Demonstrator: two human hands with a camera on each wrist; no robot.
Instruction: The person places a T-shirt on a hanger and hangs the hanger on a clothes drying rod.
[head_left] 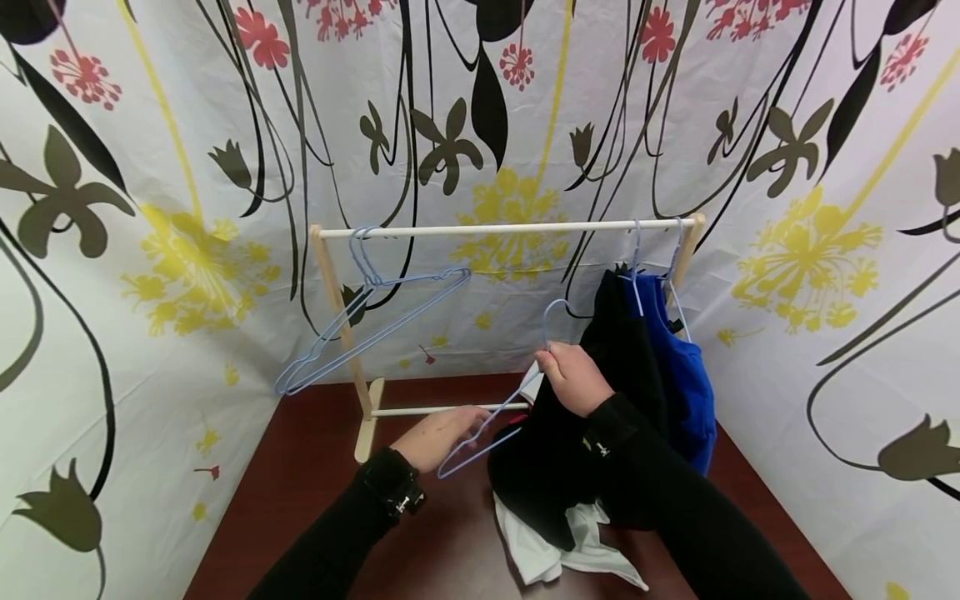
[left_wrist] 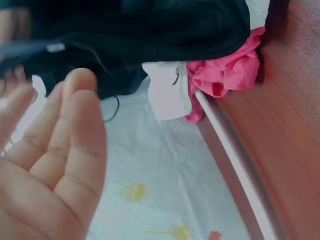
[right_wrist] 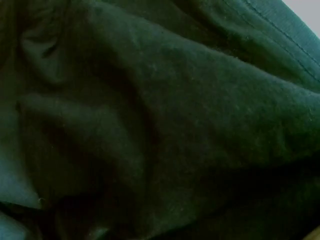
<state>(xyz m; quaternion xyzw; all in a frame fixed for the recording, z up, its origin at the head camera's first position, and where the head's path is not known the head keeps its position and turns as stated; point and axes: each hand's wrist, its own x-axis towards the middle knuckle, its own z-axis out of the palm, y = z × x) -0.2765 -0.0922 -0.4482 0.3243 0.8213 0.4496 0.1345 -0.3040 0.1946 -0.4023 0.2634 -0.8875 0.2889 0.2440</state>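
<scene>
1. I am looking down on a dark red-brown tabletop (head_left: 300, 467), and white curtain walls (head_left: 150, 208) printed with black leaves, yellow bursts and red flowers are closing it in on three sides.
2. Beyond my fingers, a small wooden rack (head_left: 352, 333) is standing on the table; two empty blue hangers (head_left: 360, 325) are dangling from the left end of its top rail, well to the left of both hands.
3. My left hand (head_left: 438, 437) is resting low near the rack's lower bar, fingers loosely extended and released; their tips are lying against the lower end of a blue wire hanger (head_left: 487, 425). In the left wrist view the palm (left_wrist: 45, 165) is facing open, with a pink cloth (left_wrist: 225, 75) bunched just past the fingertips.
4. My right hand (head_left: 573, 379) is pinching the same hanger at its neck, just below the hook, fingers clenched around the wire.
5. A black garment (head_left: 555, 450) is hanging beneath that grip and draping over my right forearm; it is filling the right wrist view (right_wrist: 160, 120) entirely.
6. A white cloth (head_left: 555, 550) is lying under it on the table.
7. To the right of my fingers, another black garment and a blue one (head_left: 686, 383) are hanging at the rail's right end.
</scene>
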